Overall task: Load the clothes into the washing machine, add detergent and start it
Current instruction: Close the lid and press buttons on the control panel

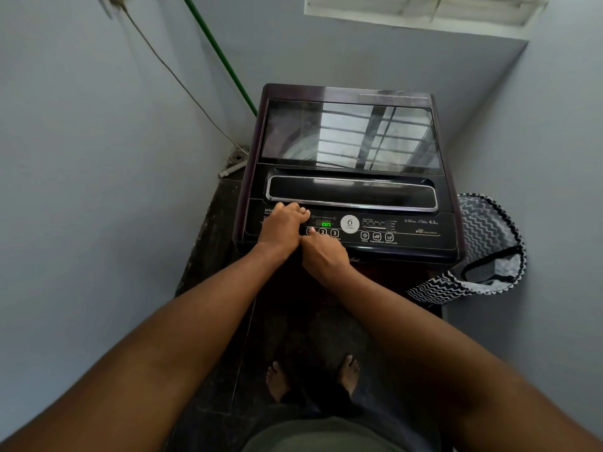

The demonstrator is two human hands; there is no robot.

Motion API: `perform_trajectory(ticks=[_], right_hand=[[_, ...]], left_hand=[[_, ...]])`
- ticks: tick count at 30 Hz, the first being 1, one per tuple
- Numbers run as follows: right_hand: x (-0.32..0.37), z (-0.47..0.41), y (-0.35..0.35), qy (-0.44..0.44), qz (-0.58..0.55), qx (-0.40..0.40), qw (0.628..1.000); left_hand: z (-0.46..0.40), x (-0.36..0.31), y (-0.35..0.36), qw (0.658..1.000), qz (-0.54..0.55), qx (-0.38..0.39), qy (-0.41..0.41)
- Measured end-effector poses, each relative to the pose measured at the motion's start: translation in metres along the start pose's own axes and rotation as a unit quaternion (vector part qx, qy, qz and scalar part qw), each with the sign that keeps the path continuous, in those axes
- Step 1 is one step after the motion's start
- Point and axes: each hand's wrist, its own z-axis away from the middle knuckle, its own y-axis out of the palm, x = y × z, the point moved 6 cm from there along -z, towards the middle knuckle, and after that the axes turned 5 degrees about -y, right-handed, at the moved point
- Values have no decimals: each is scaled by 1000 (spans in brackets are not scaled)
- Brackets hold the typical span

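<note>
A dark top-loading washing machine (352, 93) stands in a narrow corner with its glass lid (349, 135) closed. Its control panel (414, 234) faces me, and a green display (325, 224) reads "on". My left hand (283, 225) rests on the panel's left end, fingers loosely curled and holding nothing. My right hand (323, 252) is curled, and its extended finger touches the panel at the left of the numbered round buttons (328, 232). The clothes and any detergent are out of sight.
A black-and-white zigzag laundry bag (483, 252) stands on the floor at the machine's right. Grey walls close in on both sides. A green hose (225, 63) and a thin cable (176, 76) run down the left wall. My bare feet (277, 380) stand on dark floor.
</note>
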Motion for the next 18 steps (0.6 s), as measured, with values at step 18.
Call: perform_trajectory(ticks=[18], right_hand=[[-28,39,19,85,-74,46,993]], left_hand=[[7,-1,3,999,-18,35,-13]])
